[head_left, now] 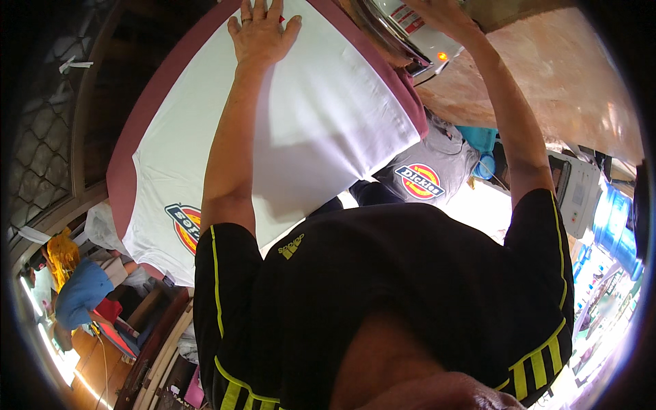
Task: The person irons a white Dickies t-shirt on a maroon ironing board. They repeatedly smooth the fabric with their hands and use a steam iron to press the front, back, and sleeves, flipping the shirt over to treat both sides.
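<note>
low in the frame the person's black shirt with yellow-green stripes (410,287) fills the view, and a grey shirt with a round badge (427,171) hangs right of centre. above it a white t-shirt (328,116) lies spread over a maroon board (126,157) from centre to upper left. at the top edge the left hand (262,33) presses flat on the white t-shirt, fingers spread, while the right hand (441,14), well apart, reaches the grey press machine (417,34); its grip cannot be told.

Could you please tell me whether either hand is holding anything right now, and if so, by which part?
The left hand holds nothing; it lies flat, fingers spread, on the white T-shirt. The right hand reaches toward the press lid, but its grip is cut off.
</note>
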